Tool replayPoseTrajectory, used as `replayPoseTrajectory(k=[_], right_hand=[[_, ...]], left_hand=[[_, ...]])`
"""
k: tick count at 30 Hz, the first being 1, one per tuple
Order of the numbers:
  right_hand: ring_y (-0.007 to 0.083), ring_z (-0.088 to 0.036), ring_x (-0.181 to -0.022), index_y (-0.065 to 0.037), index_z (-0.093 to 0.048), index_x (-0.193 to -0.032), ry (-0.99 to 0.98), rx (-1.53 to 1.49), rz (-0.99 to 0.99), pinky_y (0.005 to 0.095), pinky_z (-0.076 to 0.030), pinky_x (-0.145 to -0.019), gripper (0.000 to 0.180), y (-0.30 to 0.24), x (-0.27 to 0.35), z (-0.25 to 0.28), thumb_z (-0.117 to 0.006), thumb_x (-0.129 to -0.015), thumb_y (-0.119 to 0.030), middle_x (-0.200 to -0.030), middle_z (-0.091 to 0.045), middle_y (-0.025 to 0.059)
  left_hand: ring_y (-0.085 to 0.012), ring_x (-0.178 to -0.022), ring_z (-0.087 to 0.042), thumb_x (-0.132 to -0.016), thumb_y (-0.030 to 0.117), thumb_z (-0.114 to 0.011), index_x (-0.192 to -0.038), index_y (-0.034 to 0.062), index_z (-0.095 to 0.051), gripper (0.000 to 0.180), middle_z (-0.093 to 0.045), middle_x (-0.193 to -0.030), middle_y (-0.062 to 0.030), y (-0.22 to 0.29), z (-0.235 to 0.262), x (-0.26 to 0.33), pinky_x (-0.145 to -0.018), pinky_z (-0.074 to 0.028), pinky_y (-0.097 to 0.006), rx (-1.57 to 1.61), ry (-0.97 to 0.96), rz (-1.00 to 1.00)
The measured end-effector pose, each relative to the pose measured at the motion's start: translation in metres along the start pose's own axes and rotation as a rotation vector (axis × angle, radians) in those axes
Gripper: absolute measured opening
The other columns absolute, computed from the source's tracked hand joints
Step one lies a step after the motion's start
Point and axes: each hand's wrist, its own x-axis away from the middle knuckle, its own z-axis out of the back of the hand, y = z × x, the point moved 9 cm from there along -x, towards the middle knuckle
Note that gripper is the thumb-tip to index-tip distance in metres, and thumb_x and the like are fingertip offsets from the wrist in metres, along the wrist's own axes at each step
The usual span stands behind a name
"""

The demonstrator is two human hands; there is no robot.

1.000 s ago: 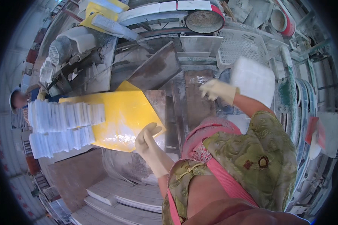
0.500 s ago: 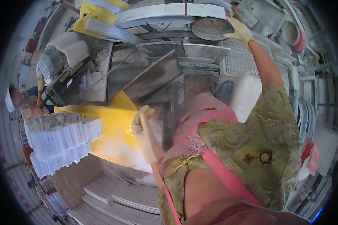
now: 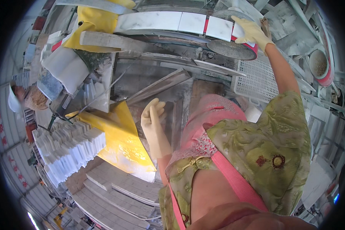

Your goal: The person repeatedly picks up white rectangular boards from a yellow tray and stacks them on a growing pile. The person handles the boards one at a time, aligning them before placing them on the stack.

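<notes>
My right hand (image 3: 253,35), in a cream rubber glove, reaches to the end of a conveyor belt. Its fingers and thumb span a white tile (image 3: 238,30) at the belt's round end, mostly covered by the glove. Several grey-veined white tiles (image 3: 149,21) lie in a row along the belt, with red belt (image 3: 206,26) showing in the gaps. In front of my body my left hand (image 3: 153,117), gloved alike, is raised and holds nothing, its fingers loosely bent and apart. Beside it hangs a wet yellow sheet (image 3: 120,140).
Thin white slabs (image 3: 71,147) stand stacked on the left by the yellow sheet. A white perforated crate (image 3: 257,82) sits below the belt's end. Long grey boards (image 3: 119,199) lie at lower left. Another person in a white hat (image 3: 14,99) is at far left.
The row of tiles has moved right along the belt. My right hand has shifted slightly right, and my left hand has turned and its fingers have loosened. My view has shifted a little.
</notes>
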Motion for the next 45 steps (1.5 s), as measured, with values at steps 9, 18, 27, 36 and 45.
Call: replayPoseTrajectory(k=[9,18,27,36,45], right_hand=[[0.0415,-0.06,-0.118,-0.014,-0.041,-0.154,0.033,0.046,0.207,0.0498,-0.049,-0.098,0.099,-0.094,-0.043,0.003,-0.09,-0.068,-0.03,-0.129,-0.063,0.0216],[0.0441,-0.062,-0.119,-0.018,-0.02,-0.163,-0.014,0.085,0.14,0.0502,-0.051,-0.1,0.133,-0.039,-0.082,-0.044,-0.094,-0.052,-0.03,-0.128,-0.065,0.0256],[0.0427,-0.063,-0.115,-0.005,-0.041,-0.152,0.205,-0.128,0.616,0.0481,-0.051,-0.098,0.11,-0.287,-0.016,0.035,-0.088,-0.056,-0.031,-0.127,-0.064,0.0261],[0.0351,-0.063,-0.113,-0.003,-0.038,-0.151,0.1,-0.645,1.36,0.0416,-0.052,-0.095,0.12,-0.694,0.207,-0.012,-0.083,-0.062,-0.068,-0.129,-0.06,0.0196],[0.0372,-0.058,-0.117,-0.012,-0.049,-0.148,0.021,-0.806,1.529,0.0418,-0.047,-0.099,0.093,-0.651,0.209,-0.029,-0.083,-0.068,-0.046,-0.135,-0.057,0.0156]], left_hand=[[-0.0119,-0.092,-0.067,-0.105,0.023,-0.058,-0.122,0.0008,-0.068,0.03,-0.075,-0.105,-0.0091,-0.018,-0.005,-0.014,-0.088,-0.053,-0.027,0.147,-0.002,-0.038],[-0.0122,-0.1,-0.066,-0.104,0.022,-0.058,-0.128,0.001,-0.064,0.032,-0.073,-0.109,-0.0083,-0.057,0.054,0.031,-0.089,-0.052,-0.027,0.301,0.143,0.05],[-0.0088,-0.094,-0.061,-0.097,0.027,-0.07,-0.138,0.0019,-0.058,0.049,-0.067,-0.111,-0.0033,-0.087,0.125,0.055,-0.08,-0.051,-0.024,0.236,0.094,0.027],[-0.025,-0.116,-0.064,-0.085,0.017,-0.077,-0.139,-0.0039,-0.052,0.063,-0.065,-0.126,-0.0154,-0.143,0.275,0.053,-0.097,-0.054,-0.035,0.292,0.24,0.065],[-0.0232,-0.094,-0.066,-0.089,0.026,-0.07,-0.12,-0.0069,-0.064,0.045,-0.071,-0.108,-0.0162,-0.191,0.329,0.112,-0.084,-0.052,-0.037,-0.275,0.527,0.245]])
